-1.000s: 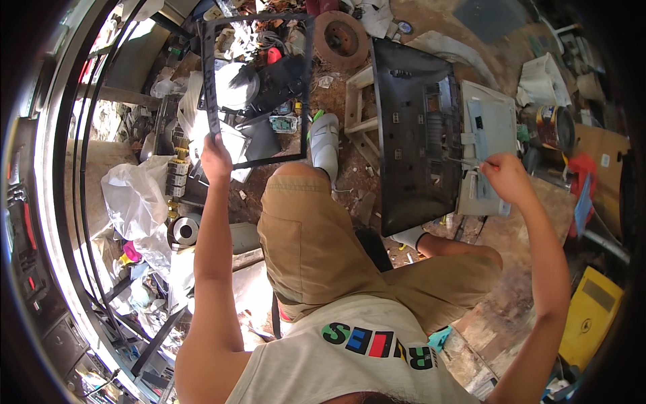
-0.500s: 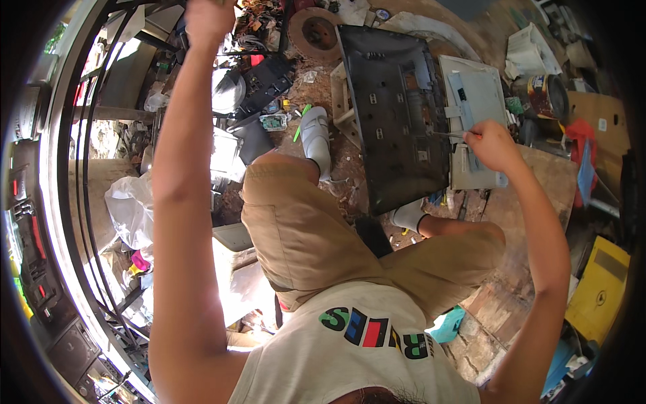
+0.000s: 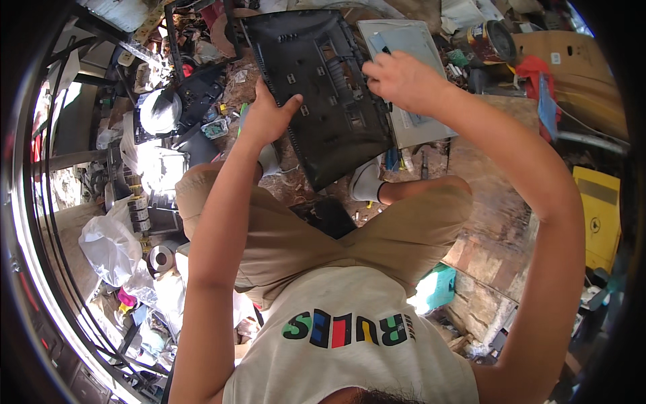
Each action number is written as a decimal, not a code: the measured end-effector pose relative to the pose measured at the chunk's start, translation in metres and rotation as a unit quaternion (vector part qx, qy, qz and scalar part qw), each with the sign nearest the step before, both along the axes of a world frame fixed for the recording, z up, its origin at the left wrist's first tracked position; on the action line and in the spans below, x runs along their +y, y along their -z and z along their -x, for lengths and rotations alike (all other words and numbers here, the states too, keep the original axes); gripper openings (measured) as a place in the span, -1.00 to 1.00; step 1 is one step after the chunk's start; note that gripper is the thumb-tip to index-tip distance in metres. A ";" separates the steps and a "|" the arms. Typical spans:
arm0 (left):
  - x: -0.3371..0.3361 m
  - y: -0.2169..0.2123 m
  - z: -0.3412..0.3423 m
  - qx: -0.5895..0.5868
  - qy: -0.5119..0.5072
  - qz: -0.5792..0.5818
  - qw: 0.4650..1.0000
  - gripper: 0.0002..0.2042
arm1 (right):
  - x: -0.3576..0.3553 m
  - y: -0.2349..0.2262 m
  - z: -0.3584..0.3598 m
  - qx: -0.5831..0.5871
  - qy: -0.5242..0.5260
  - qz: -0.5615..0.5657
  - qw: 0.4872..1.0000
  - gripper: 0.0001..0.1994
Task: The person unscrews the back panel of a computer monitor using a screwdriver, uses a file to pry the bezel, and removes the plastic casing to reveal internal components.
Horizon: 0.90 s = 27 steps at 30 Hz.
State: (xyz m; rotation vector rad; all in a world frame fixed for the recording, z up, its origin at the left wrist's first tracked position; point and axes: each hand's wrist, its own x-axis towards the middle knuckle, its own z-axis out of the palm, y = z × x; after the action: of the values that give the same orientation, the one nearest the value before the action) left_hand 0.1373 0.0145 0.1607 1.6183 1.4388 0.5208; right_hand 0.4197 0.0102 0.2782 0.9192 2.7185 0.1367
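Note:
A black plastic back cover (image 3: 323,128), like that of a flat screen, is tilted in front of my legs. My left hand (image 3: 269,118) grips its left edge, thumb lying over the ribbed face and fingers at the rim. Over the cover's right edge, beside the cutout slots, my right hand (image 3: 404,81) is closed with its fingers bent. Small dark bits show above and below that hand; what it holds is hidden. Partly behind the cover and under my right hand lies a pale grey flat panel (image 3: 420,128).
A tin can (image 3: 491,42) and a cardboard box (image 3: 572,74) stand at the far right, near a yellow case (image 3: 597,219). Scrap parts and a white round piece (image 3: 160,111) crowd the left, with a plastic bag (image 3: 111,249) nearer. A screwdriver-like tool (image 3: 424,165) lies by my foot.
My left hand has come down from the far left and taken hold of the cover's left edge. My right hand has moved up and left onto the cover; the thin metal tool it held no longer shows.

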 end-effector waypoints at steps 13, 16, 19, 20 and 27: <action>-0.001 -0.005 -0.020 0.016 -0.066 -0.061 0.996 0.02 | -0.022 0.006 -0.043 0.239 0.360 0.144 0.890 -0.66; 0.001 -0.001 -0.017 0.012 -0.065 -0.059 0.996 0.03 | -0.033 0.000 -0.031 0.212 0.360 0.072 0.906 -0.69; 0.001 0.000 -0.017 0.011 -0.064 -0.064 0.996 0.04 | -0.023 -0.013 -0.016 0.103 0.424 0.125 0.891 -0.71; 0.001 0.000 -0.016 0.012 -0.063 -0.069 0.996 0.04 | -0.019 -0.014 -0.016 0.061 0.442 0.165 0.880 -0.71; 0.001 -0.003 -0.014 -0.010 -0.054 -0.045 0.997 0.06 | -0.031 -0.005 -0.019 0.173 0.393 0.098 0.898 -0.75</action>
State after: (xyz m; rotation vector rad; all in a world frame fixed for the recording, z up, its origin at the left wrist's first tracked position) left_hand 0.1514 0.0153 0.1634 1.6069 1.5127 0.6720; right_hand 0.4390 -0.0206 0.2834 2.0250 2.3298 -0.4904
